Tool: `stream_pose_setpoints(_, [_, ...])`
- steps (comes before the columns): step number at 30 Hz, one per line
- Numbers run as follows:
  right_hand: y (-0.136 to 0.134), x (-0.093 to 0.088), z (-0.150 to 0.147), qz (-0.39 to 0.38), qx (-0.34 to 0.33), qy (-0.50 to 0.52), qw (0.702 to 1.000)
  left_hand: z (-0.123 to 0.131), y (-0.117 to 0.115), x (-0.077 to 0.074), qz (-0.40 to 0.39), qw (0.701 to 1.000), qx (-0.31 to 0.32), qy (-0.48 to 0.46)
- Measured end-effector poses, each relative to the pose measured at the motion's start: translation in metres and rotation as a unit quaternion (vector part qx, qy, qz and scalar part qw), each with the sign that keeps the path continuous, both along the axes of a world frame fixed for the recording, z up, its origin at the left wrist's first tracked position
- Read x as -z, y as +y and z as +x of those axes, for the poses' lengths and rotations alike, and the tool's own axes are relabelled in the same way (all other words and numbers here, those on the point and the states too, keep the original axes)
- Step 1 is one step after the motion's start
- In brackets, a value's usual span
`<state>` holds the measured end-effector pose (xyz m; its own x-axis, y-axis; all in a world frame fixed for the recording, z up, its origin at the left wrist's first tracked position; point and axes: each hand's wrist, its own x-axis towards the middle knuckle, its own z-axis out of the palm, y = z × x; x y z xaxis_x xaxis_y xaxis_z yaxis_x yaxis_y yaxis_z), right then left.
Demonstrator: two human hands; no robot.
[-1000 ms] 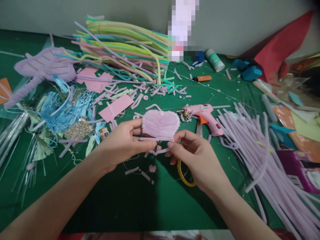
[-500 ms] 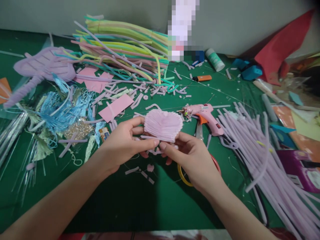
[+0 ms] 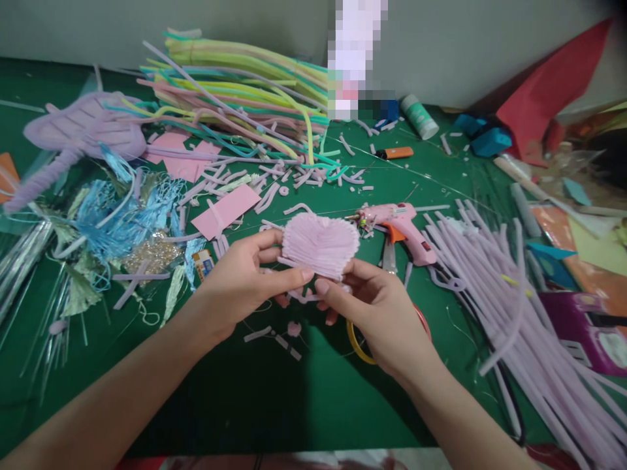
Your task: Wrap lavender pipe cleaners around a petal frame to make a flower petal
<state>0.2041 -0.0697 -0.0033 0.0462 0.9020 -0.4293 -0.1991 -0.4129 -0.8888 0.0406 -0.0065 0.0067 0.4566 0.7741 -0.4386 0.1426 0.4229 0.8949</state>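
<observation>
A pale purple heart-shaped piece made of pipe cleaners (image 3: pixel 321 243) is held up over the green table (image 3: pixel 255 405). My left hand (image 3: pixel 245 281) grips its left side, thumb along the lower edge. On the other side my right hand (image 3: pixel 372 300) pinches the lower right edge between thumb and fingers. A single pipe cleaner strip runs along the bottom edge by my thumbs. Scissors with yellow and red handles (image 3: pixel 360 343) lie partly hidden under my right hand. Just beyond it rests a pink glue gun (image 3: pixel 411 235) with an orange trigger.
Lilac pipe cleaners (image 3: pixel 509 313) spread across the right. A multicoloured pipe cleaner bundle (image 3: pixel 235 85) lies at the back. On the left are blue tassels (image 3: pixel 117 209) and a purple wing-shaped craft piece (image 3: pixel 88 127). Cut scraps, a pink card (image 3: pixel 228 212) and an orange cutter (image 3: pixel 396 153) lie between.
My left thumb has slid slightly along the heart's lower edge, and the loose strip now sits closer against it. Both hands keep their hold.
</observation>
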Motion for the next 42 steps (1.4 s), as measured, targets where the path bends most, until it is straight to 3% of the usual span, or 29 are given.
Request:
stream_pose_setpoints(15, [-0.001,-0.004,-0.001,-0.022,0.036,-0.007,0.999,-0.002,0.001,0.000,-0.007,1.000,0.006,-0.017])
stream_pose_setpoints(25, [-0.005,-0.008,0.018,-0.068,0.012,0.139,0.988,-0.002,0.000,0.000,-0.004,1.000,0.010,-0.007])
stream_pose_setpoints(37, [0.005,-0.011,0.013,-0.055,0.027,0.059,0.996,0.000,-0.001,-0.006,-0.023,1.000,-0.009,0.012])
stream_pose_setpoints(42, [0.004,-0.016,0.014,-0.063,0.003,0.070,0.996,-0.003,0.006,-0.014,0.015,0.998,0.036,0.040])
